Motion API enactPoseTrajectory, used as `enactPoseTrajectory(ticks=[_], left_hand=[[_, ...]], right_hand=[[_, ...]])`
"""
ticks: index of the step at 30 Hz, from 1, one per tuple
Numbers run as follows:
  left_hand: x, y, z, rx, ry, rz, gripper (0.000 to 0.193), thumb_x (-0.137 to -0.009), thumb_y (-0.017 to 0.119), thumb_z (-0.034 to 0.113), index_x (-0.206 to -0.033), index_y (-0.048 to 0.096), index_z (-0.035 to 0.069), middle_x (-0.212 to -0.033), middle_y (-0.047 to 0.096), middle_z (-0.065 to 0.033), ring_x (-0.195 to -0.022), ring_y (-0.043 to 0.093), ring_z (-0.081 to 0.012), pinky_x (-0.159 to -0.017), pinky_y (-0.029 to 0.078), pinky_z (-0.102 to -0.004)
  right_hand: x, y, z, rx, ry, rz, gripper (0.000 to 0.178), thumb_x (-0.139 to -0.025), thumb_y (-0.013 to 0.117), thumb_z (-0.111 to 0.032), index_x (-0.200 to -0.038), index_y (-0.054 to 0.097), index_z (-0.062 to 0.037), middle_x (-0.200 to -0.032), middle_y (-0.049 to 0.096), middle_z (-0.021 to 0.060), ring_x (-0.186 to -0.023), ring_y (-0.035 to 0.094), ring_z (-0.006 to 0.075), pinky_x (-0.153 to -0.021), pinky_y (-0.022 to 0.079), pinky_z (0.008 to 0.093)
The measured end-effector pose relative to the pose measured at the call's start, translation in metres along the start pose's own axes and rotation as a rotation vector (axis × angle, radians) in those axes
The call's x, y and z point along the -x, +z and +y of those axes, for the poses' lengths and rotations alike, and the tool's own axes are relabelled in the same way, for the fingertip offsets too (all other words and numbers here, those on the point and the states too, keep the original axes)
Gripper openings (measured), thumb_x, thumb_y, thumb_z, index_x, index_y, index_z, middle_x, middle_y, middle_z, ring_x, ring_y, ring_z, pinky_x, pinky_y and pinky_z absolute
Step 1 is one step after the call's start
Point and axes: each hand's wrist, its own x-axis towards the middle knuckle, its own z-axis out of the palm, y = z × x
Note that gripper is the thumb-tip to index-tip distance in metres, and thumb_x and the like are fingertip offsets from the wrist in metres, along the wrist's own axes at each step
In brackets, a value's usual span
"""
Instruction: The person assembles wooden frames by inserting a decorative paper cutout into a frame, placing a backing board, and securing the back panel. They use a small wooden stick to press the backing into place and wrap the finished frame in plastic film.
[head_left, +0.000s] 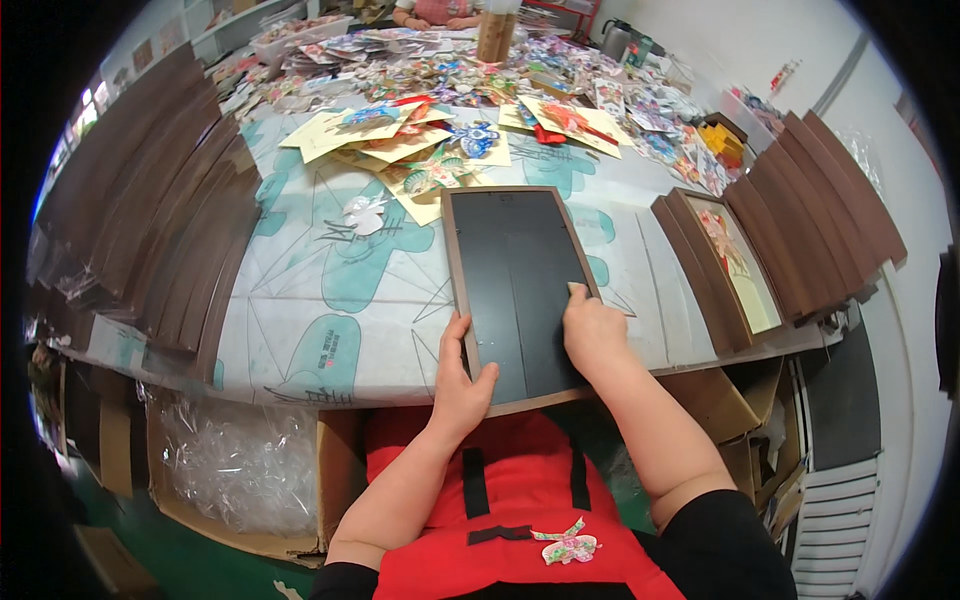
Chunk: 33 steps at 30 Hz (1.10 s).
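Open on either side of the frame [500, 300], walled in beyond.
Passable over the sheet [275, 320], wider leftward; blocked outward by left stack [170, 200] and right stack [815, 215], ahead by cards [340, 135], at frame edges by left hand [462, 385] and right hand [600, 335].

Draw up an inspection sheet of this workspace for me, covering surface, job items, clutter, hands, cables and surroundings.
Surface: white sheet with teal print, flat under the work.
Job's things: brown-rimmed frame with dark panel facing up, near end at the front edge.
Clutter: pale cards with butterfly shapes beyond the frame; white scrap to its left; heap of colourful pieces farther back.
Hands: left hand holds the frame's left side, thumb over the panel; right hand touches its right side.
Cables: nothing seen.
Surroundings: brown stack on the left, brown stack on the right; clear plastic in a carton below; another person opposite.
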Motion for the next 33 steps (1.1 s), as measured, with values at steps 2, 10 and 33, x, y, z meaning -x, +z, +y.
enactPoseTrajectory(ticks=[2,10,33], left_hand=[[-0.001,0.000,-0.002,0.013,-0.013,-0.001,0.069,-0.077,0.060,0.002,-0.139,0.029,-0.003,-0.144,0.029,-0.0232,-0.138,0.027,-0.0319,-0.112,0.022,-0.0374],[0.001,-0.006,0.019,-0.394,0.188,-0.030,0.064,-0.078,0.061,0.003,-0.136,0.034,-0.004,-0.143,0.031,-0.0253,-0.136,0.029,-0.0358,-0.111,0.025,-0.0422],[0.000,0.029,0.059,-0.835,0.425,-0.523,0.067,-0.076,0.073,0.031,-0.129,0.047,-0.001,-0.137,0.046,-0.0191,-0.130,0.042,-0.0328,-0.107,0.033,-0.0463]], right_hand=[[0.001,-0.005,0.001,0.066,-0.071,-0.052,0.035,-0.084,0.053,-0.007,-0.117,0.052,0.0056,-0.085,0.067,0.0141,-0.075,0.068,0.0267,-0.062,0.054,0.0358],[0.025,-0.005,0.069,-1.090,-0.173,0.223,0.026,-0.091,0.048,-0.012,-0.117,0.052,-0.0058,-0.083,0.066,0.0159,-0.071,0.065,0.0293,-0.066,0.049,0.0373],[0.059,-0.015,0.102,-0.654,-0.328,-0.230,0.024,-0.079,0.069,-0.035,-0.082,0.069,-0.0113,-0.063,0.061,0.0136,-0.062,0.060,0.0325,-0.059,0.047,0.0394]])
